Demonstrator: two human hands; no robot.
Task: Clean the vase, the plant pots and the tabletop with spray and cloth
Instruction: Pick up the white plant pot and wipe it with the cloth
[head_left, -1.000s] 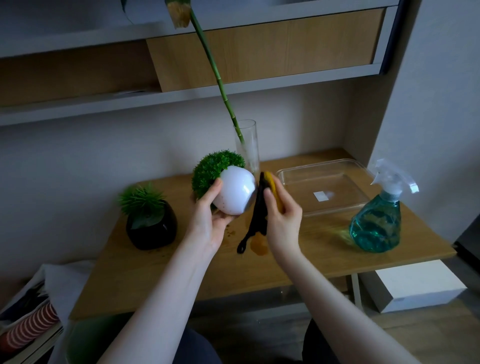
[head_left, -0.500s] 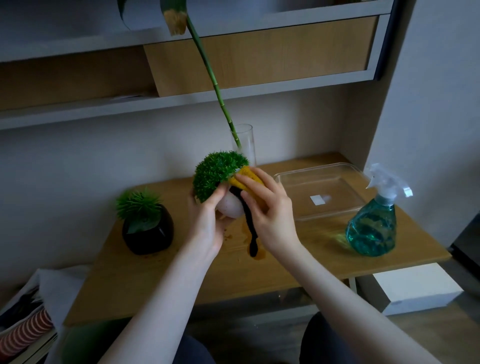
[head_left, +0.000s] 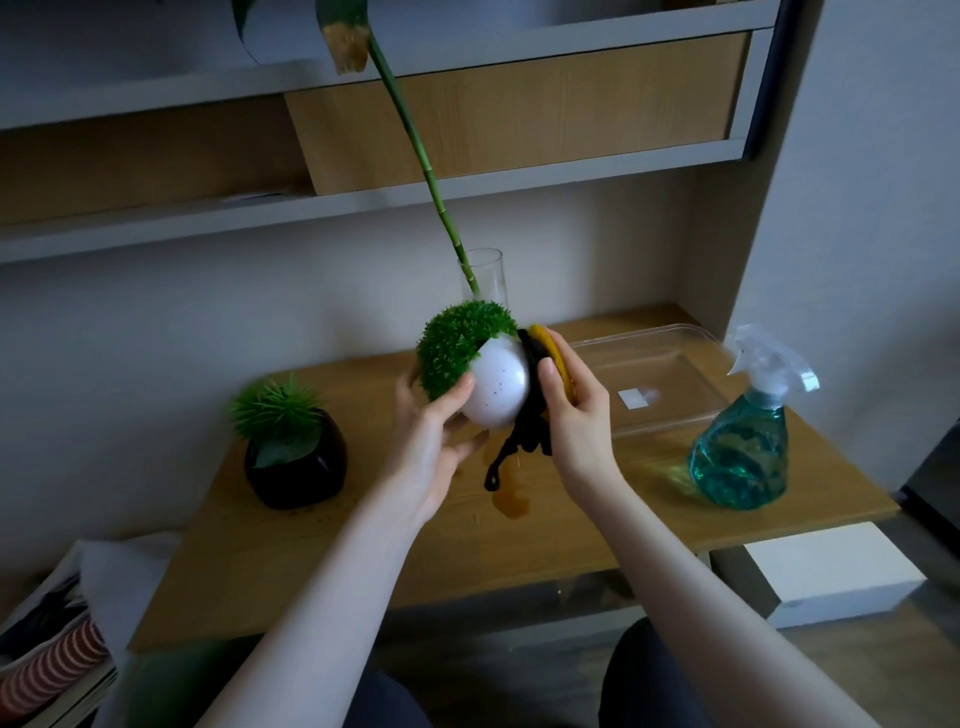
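Observation:
My left hand (head_left: 428, 434) holds a round white plant pot (head_left: 497, 387) with a green ball of foliage, tilted to the left, above the wooden tabletop (head_left: 322, 540). My right hand (head_left: 574, 415) grips a yellow and black cloth (head_left: 537, 395) and presses it against the pot's right side; a black strip of cloth hangs down. A black pot (head_left: 296, 457) with a spiky green plant stands at the left. The tall glass vase (head_left: 483, 275) with a green stem stands behind the white pot. A teal spray bottle (head_left: 743, 452) stands at the right.
A clear plastic tray (head_left: 670, 379) lies upside down at the back right of the table. A small brown wet patch (head_left: 511, 501) marks the tabletop below the cloth. Shelves run across the wall above. A white box (head_left: 831, 571) sits on the floor at the right; magazines lie lower left.
My right hand has slid the cloth from the top front of the white pot round to its right side. The pot's white body shows again, turned toward me.

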